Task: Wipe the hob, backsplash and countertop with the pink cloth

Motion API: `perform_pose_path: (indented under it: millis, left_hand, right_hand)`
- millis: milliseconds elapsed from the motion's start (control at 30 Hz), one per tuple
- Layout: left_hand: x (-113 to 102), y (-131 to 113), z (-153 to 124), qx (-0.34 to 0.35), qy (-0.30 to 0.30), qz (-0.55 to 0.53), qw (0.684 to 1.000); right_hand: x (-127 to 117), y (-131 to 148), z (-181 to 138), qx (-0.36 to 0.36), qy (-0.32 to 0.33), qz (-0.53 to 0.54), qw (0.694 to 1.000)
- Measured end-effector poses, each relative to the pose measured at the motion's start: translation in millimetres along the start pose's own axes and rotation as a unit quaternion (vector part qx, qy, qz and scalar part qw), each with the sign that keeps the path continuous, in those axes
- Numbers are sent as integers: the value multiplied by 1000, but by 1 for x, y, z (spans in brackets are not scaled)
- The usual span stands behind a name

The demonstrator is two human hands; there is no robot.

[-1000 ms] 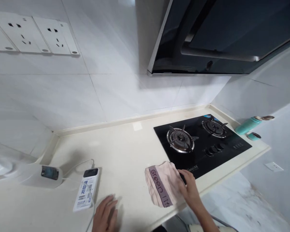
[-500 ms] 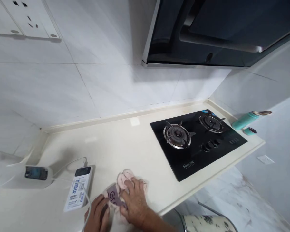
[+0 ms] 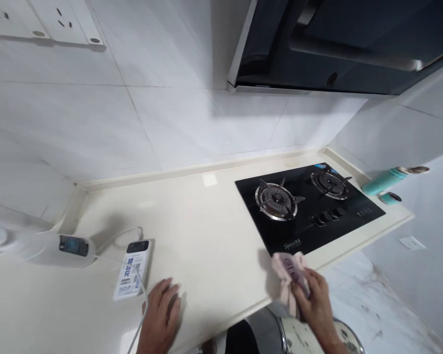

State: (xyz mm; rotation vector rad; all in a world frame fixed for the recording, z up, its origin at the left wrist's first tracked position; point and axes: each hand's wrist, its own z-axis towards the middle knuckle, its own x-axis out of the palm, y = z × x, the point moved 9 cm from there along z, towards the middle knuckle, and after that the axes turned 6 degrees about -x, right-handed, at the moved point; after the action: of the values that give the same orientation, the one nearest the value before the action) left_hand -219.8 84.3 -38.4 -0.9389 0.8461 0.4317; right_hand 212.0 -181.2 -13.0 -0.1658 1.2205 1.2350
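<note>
My right hand grips a bunched pink cloth with a purple, lettered patch. It is at the counter's front edge, by the near corner of the black gas stove. The cloth's lower part hangs over the edge. My left hand rests on the cream countertop, fingers apart and holding nothing. Close beside it lies a white power bank with a dark display, and a white cable runs across it and past my wrist.
A white device with a small screen stands at the left. Turquoise bottle and turquoise cup stand right of the stove. A dark range hood overhangs the stove. A patterned stool is below the counter edge.
My right hand has lifted the cloth from the counter near my left hand and carried it right to the stove's corner. My left hand has let go of it and lies flat.
</note>
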Motion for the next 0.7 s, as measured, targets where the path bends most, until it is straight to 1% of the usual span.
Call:
perform_pose_path:
  millis: [33,67,100,133,167,200,233,300,333,400,433,467,500,533,567,633,667,700]
  left_hand:
    - [-2,-2,0,6,-1,-1,1000]
    - [-3,-5,0,14,-3,0,1000]
    - [-5,-8,0,21,-6,2,1000]
    - [-7,-10,1,28,-9,4,1000]
    - [-9,-13,1,35,-12,8,999]
    - [-10,-15,0,40,-15,11,999]
    - [-11,-17,0,44,-18,13,999]
    - [-11,-19,-2,44,-25,12,999]
    - [-11,-18,-4,42,-31,9,999]
    - [-12,-13,-13,33,-39,5,999]
    - [-13,-8,-20,24,-40,7,999]
    - [-15,1,-27,7,-42,11,999]
    - [-20,11,-35,-20,-51,16,998]
    - [-28,25,-43,-59,-66,25,996]
    - [-38,40,-50,-108,-87,38,990]
    - [-63,70,-61,-229,-125,69,963]
    - [-74,83,-62,-288,-134,86,944]
    - [-82,91,-60,-332,-130,99,929]
  right_hand:
    - [-4,-13,6,21,-22,-33,999]
    - [-3,-19,8,39,-36,-69,996]
    - [4,-17,7,51,-42,-104,992]
    - [15,-7,3,55,-39,-133,989]
    - [31,12,-4,47,-26,-151,987]
    - [50,37,-13,30,-2,-156,987]
    - [72,68,-23,3,32,-145,989]
    - [114,138,-42,-67,110,-80,988]
    - [131,171,-50,-100,148,-36,983]
    - [156,228,-59,-165,214,66,961]
    - [161,248,-60,-194,239,119,944]
    - [162,262,-58,-215,253,168,928]
    - [159,267,-53,-221,254,208,918]
    - [153,263,-44,-214,243,236,916]
    - [146,254,-33,-198,222,252,921]
    - [130,219,-9,-147,155,238,948]
    - [122,198,1,-121,121,211,962]
    - [116,179,10,-102,91,176,975]
